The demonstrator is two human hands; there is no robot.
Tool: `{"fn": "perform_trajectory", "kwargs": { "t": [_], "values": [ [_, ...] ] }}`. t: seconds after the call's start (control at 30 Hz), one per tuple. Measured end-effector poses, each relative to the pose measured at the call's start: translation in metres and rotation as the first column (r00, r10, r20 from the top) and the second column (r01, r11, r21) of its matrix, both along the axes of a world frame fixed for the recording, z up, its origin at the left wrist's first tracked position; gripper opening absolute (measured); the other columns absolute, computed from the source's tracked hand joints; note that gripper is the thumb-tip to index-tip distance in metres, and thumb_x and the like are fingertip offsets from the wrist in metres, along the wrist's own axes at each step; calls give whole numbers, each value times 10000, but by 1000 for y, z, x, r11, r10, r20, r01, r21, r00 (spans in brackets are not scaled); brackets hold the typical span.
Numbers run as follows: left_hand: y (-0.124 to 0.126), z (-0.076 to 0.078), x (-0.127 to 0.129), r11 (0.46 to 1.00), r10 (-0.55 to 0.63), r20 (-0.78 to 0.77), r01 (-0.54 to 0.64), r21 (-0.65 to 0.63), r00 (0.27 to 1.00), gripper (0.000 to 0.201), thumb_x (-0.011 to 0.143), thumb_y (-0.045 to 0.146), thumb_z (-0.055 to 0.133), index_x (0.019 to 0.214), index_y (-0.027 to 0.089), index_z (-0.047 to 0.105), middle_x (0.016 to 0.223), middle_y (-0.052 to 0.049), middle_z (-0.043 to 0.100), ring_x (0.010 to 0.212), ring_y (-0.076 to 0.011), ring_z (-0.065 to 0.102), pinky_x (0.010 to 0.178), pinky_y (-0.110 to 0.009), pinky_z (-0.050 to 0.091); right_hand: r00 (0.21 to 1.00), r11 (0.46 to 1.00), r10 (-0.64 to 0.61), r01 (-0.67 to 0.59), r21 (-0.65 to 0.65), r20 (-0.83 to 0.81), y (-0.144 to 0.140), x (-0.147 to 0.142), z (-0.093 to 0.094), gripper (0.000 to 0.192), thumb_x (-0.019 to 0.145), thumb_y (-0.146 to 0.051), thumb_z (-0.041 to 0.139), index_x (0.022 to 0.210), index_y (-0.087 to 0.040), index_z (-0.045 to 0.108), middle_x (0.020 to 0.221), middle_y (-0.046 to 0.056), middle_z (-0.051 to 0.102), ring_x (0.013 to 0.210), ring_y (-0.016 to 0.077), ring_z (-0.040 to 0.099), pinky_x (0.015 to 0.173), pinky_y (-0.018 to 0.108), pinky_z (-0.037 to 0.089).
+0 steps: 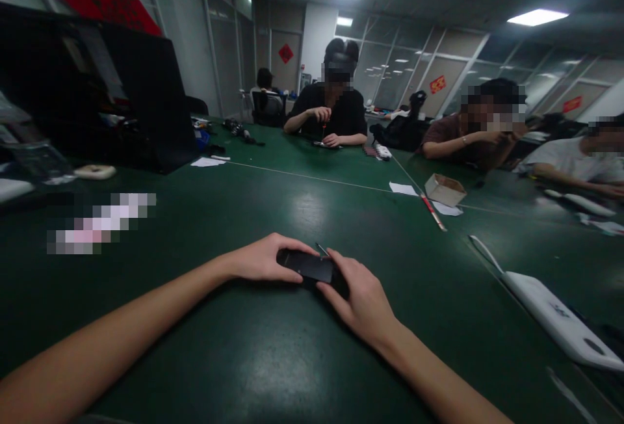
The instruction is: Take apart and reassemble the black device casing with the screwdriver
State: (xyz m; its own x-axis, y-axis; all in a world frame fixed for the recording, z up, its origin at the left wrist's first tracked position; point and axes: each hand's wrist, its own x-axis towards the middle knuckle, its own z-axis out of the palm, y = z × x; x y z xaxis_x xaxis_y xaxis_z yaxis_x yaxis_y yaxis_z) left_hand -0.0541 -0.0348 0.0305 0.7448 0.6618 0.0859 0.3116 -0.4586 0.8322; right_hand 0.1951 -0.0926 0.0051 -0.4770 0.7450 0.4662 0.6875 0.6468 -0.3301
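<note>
A flat black oblong device (314, 268), perhaps a phone or a case, lies low over the green table in front of me. Its exact kind is unclear. My left hand (266, 260) grips the left end, thumb along the near edge and fingers along the far one. At the other end, my right hand (363, 294) wraps around it in the same way. A thin, dark pointed rod (320, 248) pokes out beyond the far edge by my right index finger; whether it touches the device I cannot tell.
A white handheld device with a strap (556, 313) lies at right. Farther back are a small open box (444, 190), a red-and-white stick (433, 212) and paper (402, 188). A large black open case (146, 99) stands at left. Several people sit around the table (234, 359).
</note>
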Motion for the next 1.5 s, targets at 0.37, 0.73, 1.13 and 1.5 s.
{"fn": "perform_trajectory", "kwargs": {
  "t": [0.37,0.73,1.13,1.5],
  "values": [
    [7,-14,4,862,414,621,-68,-502,665,384,874,326,652,1232,188,651,1262,-119,635,1078,-215,609,918,-325,467,799,947,-182,-14,-322,-572,0,-3,4,626,816,-363,711,1376,-253,455,1205,93,628,1041,242,644,877,392,540],
    [-23,-23,45,453,584,561,337,-825,587,313,974,347,464,1169,138,591,1256,-148,604,964,-244,677,729,-312,525,-44,596,-706,-576,-560,-706,24,7,34,420,958,-500,472,1100,-156,666,983,71,739,666,132,656,577,230,564],
    [-20,-19,46,414,633,563,382,-826,531,333,957,307,531,1249,154,580,1301,-129,605,1168,-258,626,1000,-364,489,352,477,-637,-519,-709,-686,34,26,48,505,942,-592,391,1055,-175,652,1237,139,680,622,155,646,512,284,544],
    [-18,-21,49,471,592,583,348,-811,556,323,903,196,619,1217,121,627,1218,-128,634,1145,-290,637,999,-387,500,247,515,-677,-514,-686,-694,35,19,23,425,938,-570,439,993,-211,660,1022,83,734,615,143,633,556,279,538]
  ]
}}
